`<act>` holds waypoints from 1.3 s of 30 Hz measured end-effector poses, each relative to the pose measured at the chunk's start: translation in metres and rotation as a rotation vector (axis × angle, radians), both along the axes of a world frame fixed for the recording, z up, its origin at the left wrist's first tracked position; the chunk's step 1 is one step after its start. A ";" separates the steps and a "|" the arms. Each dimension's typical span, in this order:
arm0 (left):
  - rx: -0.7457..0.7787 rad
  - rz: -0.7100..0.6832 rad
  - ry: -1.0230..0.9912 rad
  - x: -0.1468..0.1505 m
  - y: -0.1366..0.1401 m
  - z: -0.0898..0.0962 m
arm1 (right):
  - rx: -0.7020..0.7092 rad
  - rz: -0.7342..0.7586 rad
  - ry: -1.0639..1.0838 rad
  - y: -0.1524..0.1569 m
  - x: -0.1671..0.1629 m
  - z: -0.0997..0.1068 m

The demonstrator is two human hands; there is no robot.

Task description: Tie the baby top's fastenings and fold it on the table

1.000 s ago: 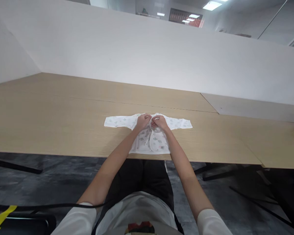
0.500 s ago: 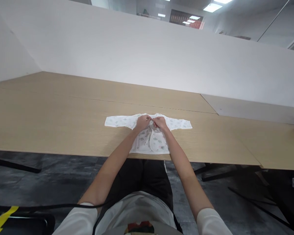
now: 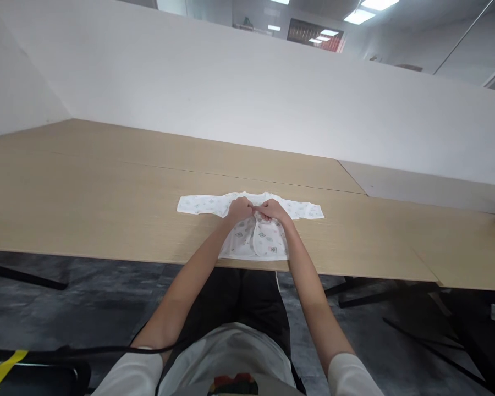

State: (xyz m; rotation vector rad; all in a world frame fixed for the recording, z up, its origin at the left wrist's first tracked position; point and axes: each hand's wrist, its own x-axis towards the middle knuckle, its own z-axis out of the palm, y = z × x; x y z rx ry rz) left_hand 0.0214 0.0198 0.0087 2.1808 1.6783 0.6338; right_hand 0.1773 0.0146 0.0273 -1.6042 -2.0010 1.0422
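Note:
A small white baby shirt [image 3: 268,237] with a sparse print lies flat near the table's front edge, sleeves spread to both sides and neck toward the back. Its front opening runs down the middle, with one curved flap edge showing. My left hand [image 3: 241,209] is closed on the shirt's front just below the neckline, thumb and fingers pinched. Beside it, my right hand [image 3: 271,210] is closed too, pinching the same spot from the right. The fingertips of both hands nearly meet there; the bit of cloth between them is too small to make out.
The wooden table [image 3: 107,203] stretches wide to both sides. A white partition [image 3: 214,88] rises behind it, with a grey panel [image 3: 421,179] at the right. Below the right part of the table stand black chair parts [image 3: 470,319]; a black cable [image 3: 107,348] crosses at lower left.
Both hands have slid slightly down the shirt's front. My right hand has turned flatter, its fingers now reaching across toward the left hand. The shirt lies where it was.

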 end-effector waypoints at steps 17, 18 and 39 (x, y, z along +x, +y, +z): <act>-0.033 -0.178 -0.094 -0.004 -0.011 -0.002 | -0.134 0.009 0.075 -0.010 0.010 0.011; -0.047 -0.189 -0.115 -0.004 -0.011 -0.002 | -0.134 0.010 0.080 -0.011 0.011 0.012; -0.200 -0.129 -0.384 -0.009 -0.008 0.001 | -0.147 0.055 0.121 -0.014 0.010 0.019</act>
